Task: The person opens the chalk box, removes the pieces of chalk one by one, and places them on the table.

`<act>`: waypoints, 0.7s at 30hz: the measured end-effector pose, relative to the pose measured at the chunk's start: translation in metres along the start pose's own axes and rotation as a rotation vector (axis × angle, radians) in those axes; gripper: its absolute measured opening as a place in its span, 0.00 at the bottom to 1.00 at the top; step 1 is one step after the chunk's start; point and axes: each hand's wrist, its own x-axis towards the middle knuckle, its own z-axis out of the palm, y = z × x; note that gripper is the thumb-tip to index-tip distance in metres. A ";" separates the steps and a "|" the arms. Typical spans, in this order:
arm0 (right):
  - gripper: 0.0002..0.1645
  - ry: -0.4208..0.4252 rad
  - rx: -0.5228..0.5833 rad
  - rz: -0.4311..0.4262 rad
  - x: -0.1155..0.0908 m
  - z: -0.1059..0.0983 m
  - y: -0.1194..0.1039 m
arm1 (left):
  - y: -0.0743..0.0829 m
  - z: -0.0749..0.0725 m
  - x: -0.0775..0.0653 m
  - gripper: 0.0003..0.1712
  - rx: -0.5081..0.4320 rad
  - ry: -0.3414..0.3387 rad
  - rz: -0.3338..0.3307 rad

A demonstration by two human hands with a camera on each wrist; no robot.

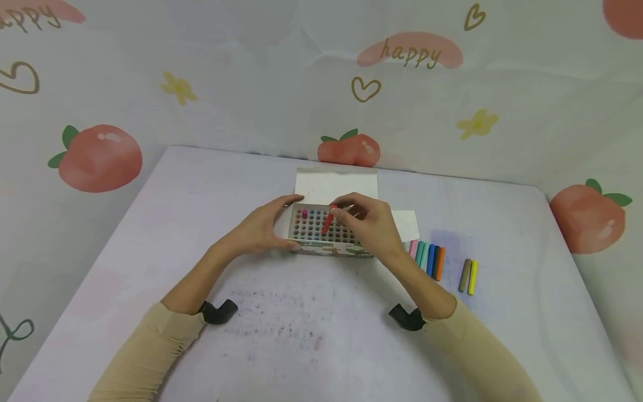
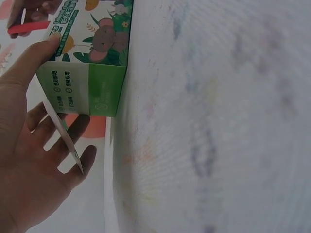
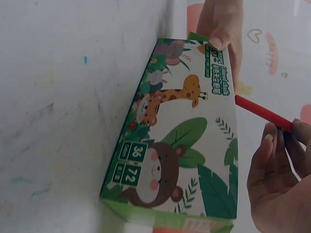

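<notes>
A chalk box [image 1: 329, 249] stands with its lid folded back, its top a grid of holes holding chalk ends. My left hand [image 1: 257, 228] grips the box's left end, thumb at the front edge and index finger at the back corner. Between thumb and fingers, my right hand [image 1: 370, 224] pinches a red chalk stick [image 1: 328, 221], tilted with its lower end over the holes. In the right wrist view the red stick's tip is close to the box's upper edge; whether it enters a hole is hidden. A magenta chalk [image 1: 304, 214] pokes up near the back left.
Several chalk sticks, including an orange one [image 1: 440, 264], lie right of the box, partly behind my right forearm. Apart from them lie a brown stick [image 1: 465, 275] and a yellow stick [image 1: 473, 277]. A white side flap [image 1: 406, 224] sticks out right. Smudges mark the table [image 1: 281, 357].
</notes>
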 end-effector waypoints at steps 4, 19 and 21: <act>0.08 0.022 0.008 0.027 -0.004 -0.008 0.002 | 0.001 0.000 0.000 0.62 0.006 0.002 0.000; 0.09 0.064 0.045 0.086 -0.021 -0.034 0.006 | 0.001 0.001 0.000 0.61 0.017 0.006 0.001; 0.09 0.070 0.033 0.094 -0.023 -0.038 0.007 | 0.001 0.001 0.000 0.61 0.015 0.007 0.003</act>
